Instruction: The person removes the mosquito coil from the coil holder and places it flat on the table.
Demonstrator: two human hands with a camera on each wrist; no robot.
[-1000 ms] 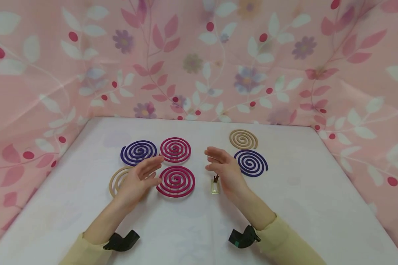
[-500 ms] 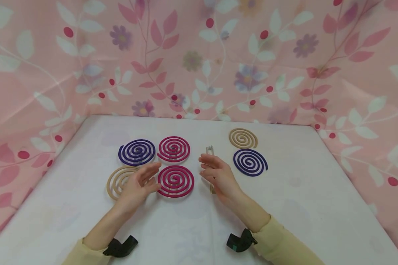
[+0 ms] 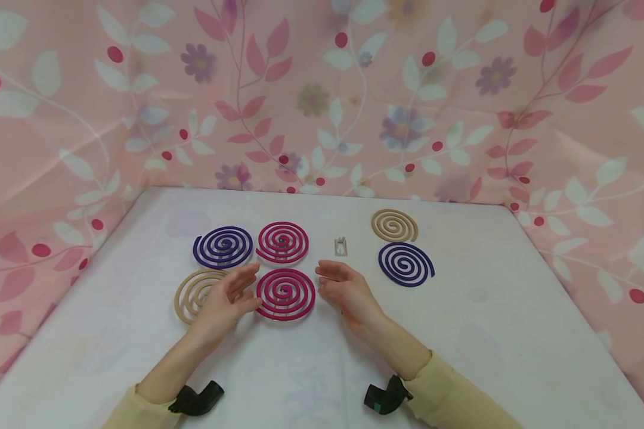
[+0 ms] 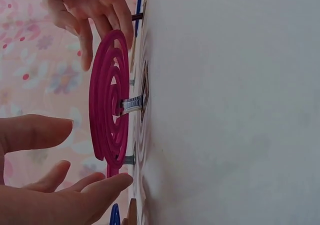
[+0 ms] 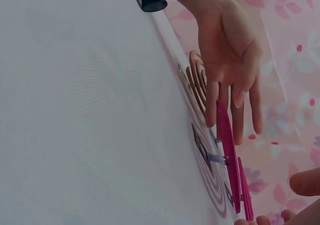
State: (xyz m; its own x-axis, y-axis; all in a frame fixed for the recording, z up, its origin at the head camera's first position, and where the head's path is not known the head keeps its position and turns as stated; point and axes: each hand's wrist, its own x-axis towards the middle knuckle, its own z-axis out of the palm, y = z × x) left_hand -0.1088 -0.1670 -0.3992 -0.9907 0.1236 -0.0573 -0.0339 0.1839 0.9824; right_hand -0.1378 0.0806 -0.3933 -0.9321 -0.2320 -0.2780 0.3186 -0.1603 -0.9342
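Observation:
My left hand (image 3: 222, 301) hovers with relaxed fingers over a beige mosquito coil (image 3: 185, 298), partly covering it. Its fingertips are near the left rim of the front magenta mosquito coil (image 3: 260, 298). My right hand (image 3: 349, 295) stands to that coil's right, fingers bent loosely, holding nothing. In the left wrist view the magenta coil (image 4: 96, 100) sits raised on a metal stand (image 4: 133, 103). A second magenta coil (image 3: 268, 225) and a dark blue coil (image 3: 195, 253) lie behind. Past my right fingertips is a bare metal stand (image 3: 340, 255).
At the right, another beige coil (image 3: 374, 229) lies behind another dark blue coil (image 3: 382, 265). White cloth covers the table (image 3: 488, 328). A pink floral cloth (image 3: 322, 107) hangs behind and at both sides. A black wrist camera (image 3: 198, 399) is strapped below each hand.
My right hand has moved left and nearer, toward the front magenta coil. The back bare stand now shows; the front one is covered by the hand. The left hand has hardly moved.

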